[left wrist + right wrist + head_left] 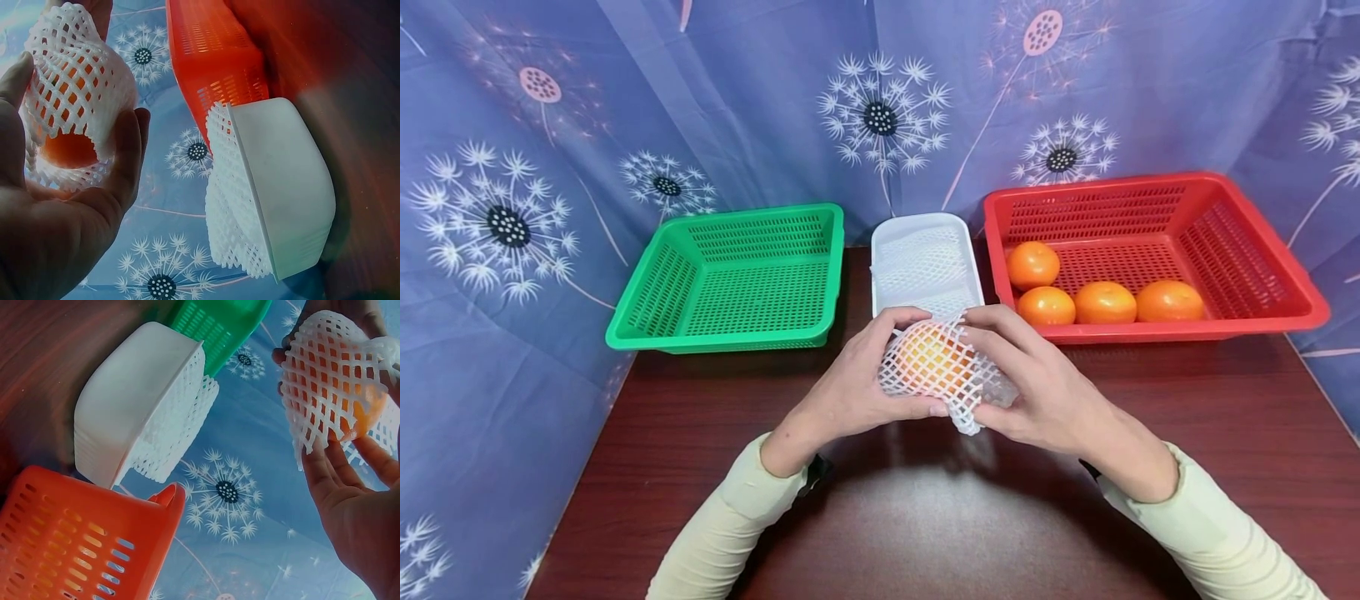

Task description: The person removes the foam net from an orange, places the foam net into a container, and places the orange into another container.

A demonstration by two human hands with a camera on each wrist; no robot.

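An orange (927, 354) is partly wrapped in a white foam fruit net (967, 408), held up in front of me over the table. My left hand (857, 385) curves around the net-covered left side of the fruit, thumb along the near edge. From the other side my right hand (1048, 387) grips the net between thumb and fingers. The net's loose end hangs bunched between the two hands. In the left wrist view, bare orange peel (70, 151) shows through an opening in the net. The right wrist view shows fingertips (315, 465) under the fruit.
Behind the hands stands a white tray (877, 287) holding several foam nets (921, 258). To its right a red basket (1262, 312) holds several oranges (1105, 302). A green basket (760, 304) stands on the left. A patterned blue curtain (760, 125) hangs behind the brown table (715, 417).
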